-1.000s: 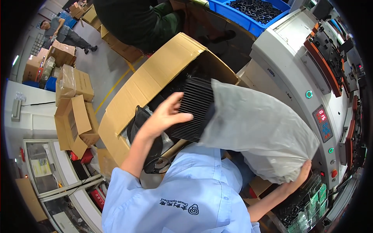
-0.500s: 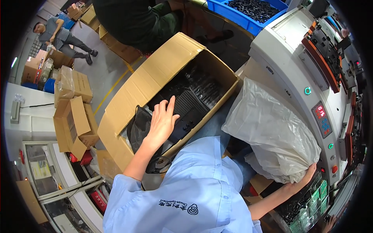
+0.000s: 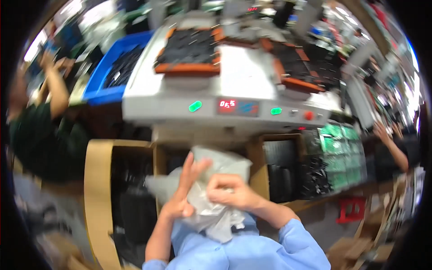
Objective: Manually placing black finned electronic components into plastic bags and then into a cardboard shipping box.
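A whitish translucent plastic bag (image 3: 225, 163) lies bunched over my lap, its lower end crumpled and hanging toward my shirt. My right hand (image 3: 230, 191) is closed on the bag near its middle, fingers curled in. My left hand (image 3: 180, 193) is at the bag's left side with fingers stretched upward and apart; it seems to touch the plastic without gripping it. On my left stands an open cardboard box (image 3: 98, 189) holding dark parts, some in clear wrapping. What is inside the bag, if anything, cannot be made out. Motion blurs the picture.
Ahead is a white machine (image 3: 168, 108) with lit green buttons and orange-framed black fixtures (image 3: 189, 47). A blue tray (image 3: 96, 85) of black parts stands at its left. Rightward are a box (image 3: 257, 166) with black parts, green packs (image 3: 335, 155) and a red stool (image 3: 351, 210). Co-workers sit on both sides.
My view has swung right to face the machine. My left hand has left the box and come to the bag. The bag, held at my right before, is now in front of me.
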Motion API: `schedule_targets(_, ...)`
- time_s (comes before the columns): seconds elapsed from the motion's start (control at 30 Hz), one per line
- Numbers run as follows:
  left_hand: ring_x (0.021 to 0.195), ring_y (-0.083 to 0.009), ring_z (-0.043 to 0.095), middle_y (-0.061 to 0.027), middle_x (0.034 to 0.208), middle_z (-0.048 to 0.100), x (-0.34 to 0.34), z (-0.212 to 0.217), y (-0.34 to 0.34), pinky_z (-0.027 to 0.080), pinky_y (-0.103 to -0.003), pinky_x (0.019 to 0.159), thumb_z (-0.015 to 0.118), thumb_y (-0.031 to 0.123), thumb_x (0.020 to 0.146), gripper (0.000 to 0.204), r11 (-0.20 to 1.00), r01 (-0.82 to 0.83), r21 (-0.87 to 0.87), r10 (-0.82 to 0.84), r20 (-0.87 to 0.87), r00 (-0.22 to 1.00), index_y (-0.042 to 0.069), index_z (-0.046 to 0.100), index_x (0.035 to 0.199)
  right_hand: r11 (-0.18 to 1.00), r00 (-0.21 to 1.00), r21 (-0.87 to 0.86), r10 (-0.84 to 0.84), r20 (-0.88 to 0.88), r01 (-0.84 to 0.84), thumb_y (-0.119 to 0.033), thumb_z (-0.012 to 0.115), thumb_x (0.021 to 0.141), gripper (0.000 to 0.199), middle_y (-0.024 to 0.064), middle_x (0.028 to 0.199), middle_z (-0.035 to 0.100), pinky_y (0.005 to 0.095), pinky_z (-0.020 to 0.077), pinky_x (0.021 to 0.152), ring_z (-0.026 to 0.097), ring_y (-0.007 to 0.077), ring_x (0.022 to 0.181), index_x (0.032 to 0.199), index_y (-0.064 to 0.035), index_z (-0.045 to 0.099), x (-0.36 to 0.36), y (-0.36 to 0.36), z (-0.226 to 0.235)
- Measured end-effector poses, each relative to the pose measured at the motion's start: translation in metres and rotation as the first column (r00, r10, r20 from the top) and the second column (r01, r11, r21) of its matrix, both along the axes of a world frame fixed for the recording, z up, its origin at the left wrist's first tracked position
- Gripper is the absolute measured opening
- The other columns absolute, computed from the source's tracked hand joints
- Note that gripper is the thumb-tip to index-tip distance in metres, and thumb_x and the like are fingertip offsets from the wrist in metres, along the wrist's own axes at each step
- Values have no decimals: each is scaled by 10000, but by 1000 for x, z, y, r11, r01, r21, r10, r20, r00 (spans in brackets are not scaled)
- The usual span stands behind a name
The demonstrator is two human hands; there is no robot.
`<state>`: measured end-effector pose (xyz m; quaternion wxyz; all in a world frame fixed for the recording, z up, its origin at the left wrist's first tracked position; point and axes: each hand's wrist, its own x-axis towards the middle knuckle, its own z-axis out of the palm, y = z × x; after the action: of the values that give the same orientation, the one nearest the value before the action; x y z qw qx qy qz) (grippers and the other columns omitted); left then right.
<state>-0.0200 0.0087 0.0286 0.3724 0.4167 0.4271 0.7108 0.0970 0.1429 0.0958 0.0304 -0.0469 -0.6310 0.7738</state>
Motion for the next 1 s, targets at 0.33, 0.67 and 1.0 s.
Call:
schedule_targets(0.33,1220,-224,449,-131,1291,471,50,-24,32,344,-351,1017,742,289,651,788,751,340,-567,-446,-55,893,14,408,1310,793,831,-258,-547,99,552,-268,581,893,225,-49,701,481,185,333,587,423,11,652,753,-104,517,3,28,-21)
schedule_targets(0.67,978,-332,502,-104,848,508,12,-21,9,283,-534,1065,601,-41,483,422,857,-514,33,196,-944,266,30,574,898,252,339,298,-895,-290,921,-234,598,894,232,46,771,586,261,451,689,553,129,727,907,-2,596,-5,62,-75)
schedule_targets(1.0,849,-79,530,12,913,544,16,0,30,428,-218,749,489,80,878,83,807,-489,-332,526,26,850,72,550,932,961,966,105,-255,-35,257,-289,707,768,926,152,1472,208,390,153,1115,162,260,1378,1447,-41,130,3,-5,-117)
